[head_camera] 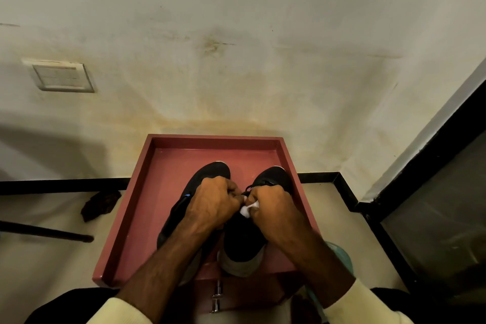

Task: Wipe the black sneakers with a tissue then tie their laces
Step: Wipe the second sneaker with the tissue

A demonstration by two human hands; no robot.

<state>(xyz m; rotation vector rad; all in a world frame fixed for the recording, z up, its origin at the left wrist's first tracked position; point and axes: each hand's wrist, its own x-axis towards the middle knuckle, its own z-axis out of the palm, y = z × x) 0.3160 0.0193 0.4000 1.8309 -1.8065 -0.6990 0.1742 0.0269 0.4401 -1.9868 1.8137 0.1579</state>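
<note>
I am working at the laces [252, 188] of the right sneaker [243, 242], which is lying under my right hand [273, 205]. That hand is curling round a crumpled tissue [248, 209]. My left hand [213, 201] is curling tight beside it, seemingly pinching a lace, though the pinch is hidden. The left sneaker [210, 172] is lying beneath that hand, and both are sitting in the red tray [218, 140]. I judge tying is only starting, as no bow is showing. No brand or writing is showing legibly.

Both forearms reach toward 12 o'clock, the left hand [213, 202] curled tight, the right hand [273, 209] at its 3 o'clock pinching a tissue [247, 209].
</note>
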